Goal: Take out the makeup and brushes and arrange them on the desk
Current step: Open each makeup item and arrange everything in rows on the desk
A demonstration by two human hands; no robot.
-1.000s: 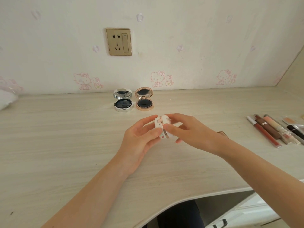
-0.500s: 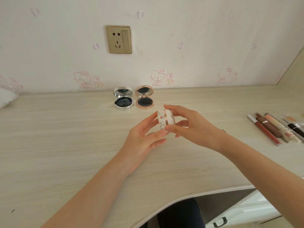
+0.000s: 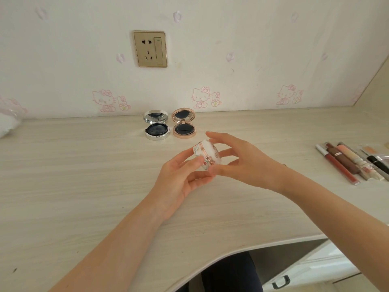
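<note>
White floral compact (image 3: 207, 155) | pinched between both hands' fingers (image 3: 196, 161)

**Desk surface: what is lying on it**

Pale wood-grain desk (image 3: 73, 186) is running along the wall. Silver compact (image 3: 156, 128) and rose-gold compact (image 3: 184, 126) are sitting open, side by side, near the wall. Lip products (image 3: 347, 163) are lying in a row at right.

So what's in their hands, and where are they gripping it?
A small white floral compact, closed, pinched by its rim between the left hand and the right hand, above the desk.
</note>
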